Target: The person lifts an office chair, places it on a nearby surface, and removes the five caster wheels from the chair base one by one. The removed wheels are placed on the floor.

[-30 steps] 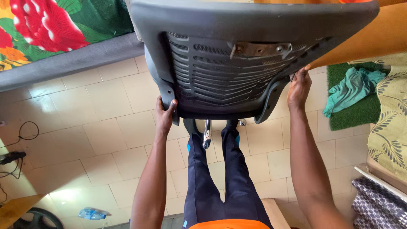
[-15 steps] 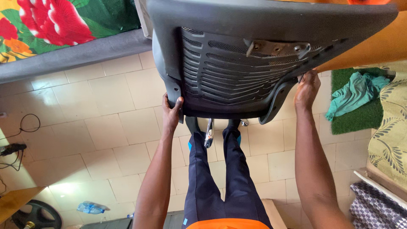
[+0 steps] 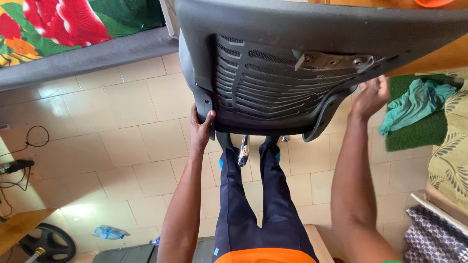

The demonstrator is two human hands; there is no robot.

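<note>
The person holds a large grey plastic chair back [image 3: 312,63] up in front of the body, well above the tiled floor [image 3: 122,141]. Its ribbed, slotted rear panel faces the camera, and a metal bracket [image 3: 336,61] is fixed near its upper right part.

The left hand [image 3: 201,127] is clamped on the lower left edge of the chair back, thumb on the near face and fingers wrapped behind the rim. The right hand [image 3: 371,97] is pressed to the lower right edge, at the curved side arm of the frame; its fingers curl round the rim, though their tips are hidden behind the plastic. Both forearms reach upward to the load.

Below the chair back, the person's legs in dark blue trousers [image 3: 253,204] stand on the floor, with a shiny metal part [image 3: 243,151] visible between them, just under the chair back.

Surroundings: a bed with a red and green flowered cover [image 3: 63,24] at upper left; a green mat [image 3: 424,131] at right carrying a crumpled teal cloth [image 3: 414,104]; black cables [image 3: 29,146] at the left edge; a black weight plate [image 3: 46,242] at lower left, with a plastic bottle [image 3: 109,233] lying near it.
</note>
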